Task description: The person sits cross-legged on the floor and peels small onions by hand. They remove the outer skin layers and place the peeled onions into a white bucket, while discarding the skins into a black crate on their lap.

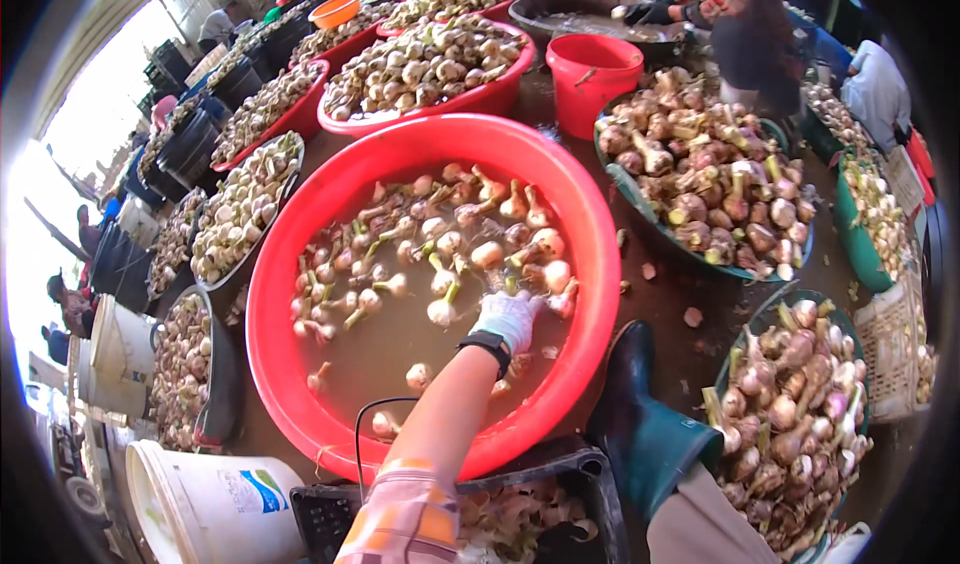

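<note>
My left hand (505, 322), in a white glove with a dark band on the wrist, reaches into a large red tub (275, 354) of murky brown water. Its fingers dip among floating garlic bulbs (440, 310) and are mostly hidden, so a grip on a bulb cannot be made out. More bulbs with short stems (487, 254) crowd the tub's far side; a few float apart nearer me. My right hand does not show.
On my right stand green basins heaped with garlic (715, 174) (795, 414). My boot (640, 424) is beside the tub. Close by are a black crate (600, 484) of peelings, a white bucket (215, 504) and a red bucket (592, 89). Other people work farther off.
</note>
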`<state>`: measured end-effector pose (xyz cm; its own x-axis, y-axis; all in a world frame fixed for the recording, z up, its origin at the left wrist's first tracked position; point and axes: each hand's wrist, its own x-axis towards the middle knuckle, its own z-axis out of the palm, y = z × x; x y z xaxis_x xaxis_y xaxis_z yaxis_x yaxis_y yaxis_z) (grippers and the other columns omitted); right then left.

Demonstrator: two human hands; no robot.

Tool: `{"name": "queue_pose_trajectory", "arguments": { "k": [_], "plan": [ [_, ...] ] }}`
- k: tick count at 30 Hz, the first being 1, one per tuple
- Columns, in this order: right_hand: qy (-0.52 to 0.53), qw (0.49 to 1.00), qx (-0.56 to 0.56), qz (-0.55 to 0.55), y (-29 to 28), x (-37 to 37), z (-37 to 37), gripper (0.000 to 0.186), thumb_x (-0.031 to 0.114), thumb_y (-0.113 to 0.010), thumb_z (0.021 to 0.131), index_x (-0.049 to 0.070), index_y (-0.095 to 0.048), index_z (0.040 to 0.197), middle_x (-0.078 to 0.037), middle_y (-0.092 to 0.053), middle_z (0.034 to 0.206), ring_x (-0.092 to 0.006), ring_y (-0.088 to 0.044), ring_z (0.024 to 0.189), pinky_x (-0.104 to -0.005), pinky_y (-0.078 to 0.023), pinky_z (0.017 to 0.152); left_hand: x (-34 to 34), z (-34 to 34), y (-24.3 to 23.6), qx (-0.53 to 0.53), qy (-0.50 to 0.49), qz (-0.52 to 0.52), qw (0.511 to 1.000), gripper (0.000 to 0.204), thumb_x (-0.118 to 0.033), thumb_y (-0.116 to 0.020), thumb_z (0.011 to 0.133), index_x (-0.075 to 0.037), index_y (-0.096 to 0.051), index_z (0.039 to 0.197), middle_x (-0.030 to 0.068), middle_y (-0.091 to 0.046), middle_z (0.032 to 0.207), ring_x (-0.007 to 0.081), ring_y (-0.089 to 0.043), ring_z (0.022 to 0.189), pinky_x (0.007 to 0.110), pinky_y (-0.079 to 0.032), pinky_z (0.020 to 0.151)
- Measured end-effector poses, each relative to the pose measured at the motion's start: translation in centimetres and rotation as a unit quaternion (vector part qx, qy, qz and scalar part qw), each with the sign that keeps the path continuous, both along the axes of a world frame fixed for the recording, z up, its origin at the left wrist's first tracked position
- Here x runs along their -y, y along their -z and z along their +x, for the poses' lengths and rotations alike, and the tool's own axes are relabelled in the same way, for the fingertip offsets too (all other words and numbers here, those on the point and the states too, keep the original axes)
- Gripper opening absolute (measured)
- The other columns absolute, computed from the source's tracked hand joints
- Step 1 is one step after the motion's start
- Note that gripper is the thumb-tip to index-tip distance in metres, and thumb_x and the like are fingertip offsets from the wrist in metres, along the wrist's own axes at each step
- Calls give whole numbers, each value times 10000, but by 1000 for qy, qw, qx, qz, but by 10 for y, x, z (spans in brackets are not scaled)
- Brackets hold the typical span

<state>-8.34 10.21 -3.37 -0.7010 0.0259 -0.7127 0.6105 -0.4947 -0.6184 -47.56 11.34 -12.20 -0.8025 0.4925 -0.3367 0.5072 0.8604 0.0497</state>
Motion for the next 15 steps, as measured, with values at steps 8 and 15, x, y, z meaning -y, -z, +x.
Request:
{"name": "queue_pose_trajectory", "arguments": {
  "k": [8,15],
  "plan": [
    [-27,999,-32,-21,-8,-4,3,241,153,-503,997,28,-618,1169,-38,-649,821,-90,-549,531,-211,-477,463,104,49,-76,133,-289,395,862,424,-334,-674,875,-112,-601,1229,107,-702,1024,197,-667,944,321,-513,759],
    [-82,930,-328,141,-28,-5,9,505,293,-438,1044,24,-387,1468,-22,-535,734,-112,-542,664,-289,-482,634,172,262,-159,270,-453,748,403,441,-349,-531,1011,-64,-524,1347,92,-654,1095,180,-642,845,217,-438,500]
  ]
}}
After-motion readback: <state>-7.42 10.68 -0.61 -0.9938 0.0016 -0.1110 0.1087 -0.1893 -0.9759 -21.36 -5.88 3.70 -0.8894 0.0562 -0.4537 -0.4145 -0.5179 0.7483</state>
